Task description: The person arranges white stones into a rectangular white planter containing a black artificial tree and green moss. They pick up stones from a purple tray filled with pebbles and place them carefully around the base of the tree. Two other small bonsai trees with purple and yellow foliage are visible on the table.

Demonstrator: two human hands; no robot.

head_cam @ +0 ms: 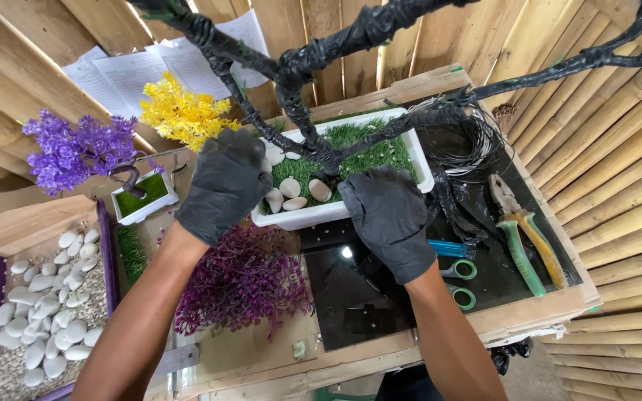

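Two gloved hands rest on a white tray of fake grass: left hand grasps its left rim, right hand its near rim. Black tree trunk rises between them.

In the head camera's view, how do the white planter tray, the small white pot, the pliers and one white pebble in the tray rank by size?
Largest to smallest, as they look:
1. white planter tray
2. pliers
3. small white pot
4. white pebble
The pliers and the small pot look close in size, so their order is unsure.
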